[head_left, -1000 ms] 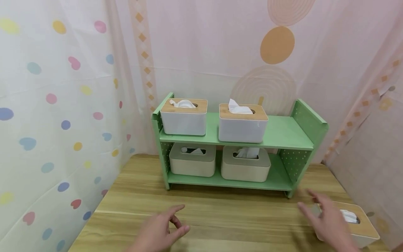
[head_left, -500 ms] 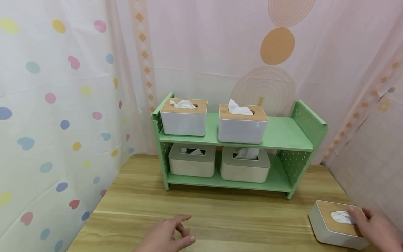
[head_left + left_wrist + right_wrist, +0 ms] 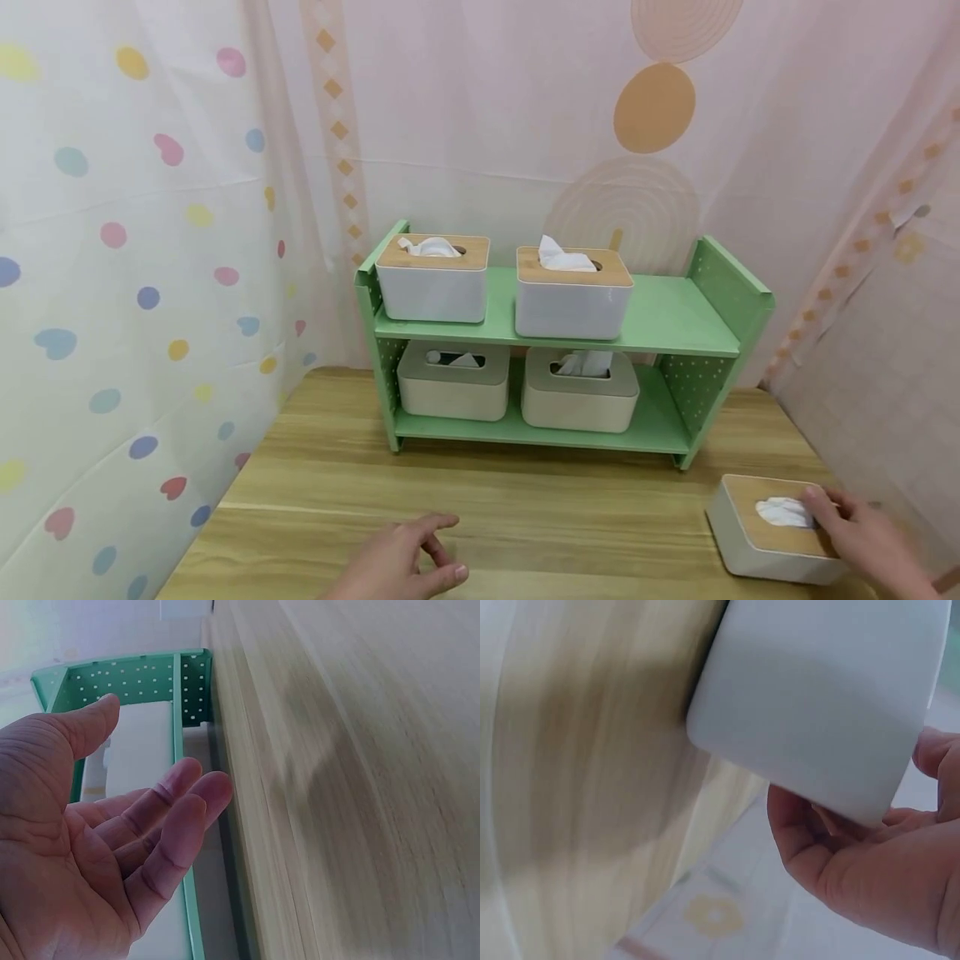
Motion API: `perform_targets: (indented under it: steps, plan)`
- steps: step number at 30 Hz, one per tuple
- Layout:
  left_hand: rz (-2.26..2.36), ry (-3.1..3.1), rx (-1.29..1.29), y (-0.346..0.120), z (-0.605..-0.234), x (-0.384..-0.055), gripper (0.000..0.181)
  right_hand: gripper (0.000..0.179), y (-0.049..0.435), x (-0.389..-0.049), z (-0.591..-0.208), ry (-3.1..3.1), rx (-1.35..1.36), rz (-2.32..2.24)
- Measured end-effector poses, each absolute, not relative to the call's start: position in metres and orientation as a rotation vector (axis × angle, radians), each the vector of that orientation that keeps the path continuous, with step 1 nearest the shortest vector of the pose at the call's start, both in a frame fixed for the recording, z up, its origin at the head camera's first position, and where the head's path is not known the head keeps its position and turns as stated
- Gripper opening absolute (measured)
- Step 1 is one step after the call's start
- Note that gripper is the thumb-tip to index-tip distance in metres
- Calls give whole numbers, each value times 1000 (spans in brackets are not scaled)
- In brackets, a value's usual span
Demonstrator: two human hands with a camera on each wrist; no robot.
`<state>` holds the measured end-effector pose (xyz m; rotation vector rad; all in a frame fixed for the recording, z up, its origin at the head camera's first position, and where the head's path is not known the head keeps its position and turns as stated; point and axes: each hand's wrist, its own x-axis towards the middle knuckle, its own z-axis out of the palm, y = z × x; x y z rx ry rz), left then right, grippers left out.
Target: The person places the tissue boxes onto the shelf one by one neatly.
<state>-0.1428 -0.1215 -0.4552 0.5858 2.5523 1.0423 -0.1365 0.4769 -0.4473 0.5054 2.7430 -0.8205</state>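
My right hand [image 3: 862,529] holds the right end of a tissue box [image 3: 750,537] with a pale body and a wooden lid, at the table's front right. The thumb lies on the lid beside the white tissue [image 3: 783,512]. In the right wrist view the fingers [image 3: 799,844] curl around the edge of the box's end wall [image 3: 810,712]. My left hand [image 3: 401,558] hovers over the table's front middle, fingers loosely bent and holding nothing. The left wrist view shows its palm [image 3: 82,885] with the shelf beyond.
A green two-tier shelf [image 3: 675,312] stands at the back of the wooden table [image 3: 315,483]. Two white wood-lidded tissue boxes [image 3: 573,308] occupy its upper tier, left and middle. Two cream tissue boxes [image 3: 453,396] sit below. Patterned curtains [image 3: 480,100] surround the table.
My right hand has gone from the box's left side to its right end and taken hold there. The box has slid a little left. My left hand has shifted slightly right.
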Motion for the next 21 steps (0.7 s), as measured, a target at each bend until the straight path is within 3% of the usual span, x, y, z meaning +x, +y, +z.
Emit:
perform_targets:
  steps: [12, 21]
  plan:
    - [1163, 2429, 560, -94, -460, -145, 71, 85, 353, -136, -438, 2757, 72, -1070]
    - [1399, 2269, 458, -66, -470, -145, 87, 88, 281, -135, -451, 2358, -175, -1484]
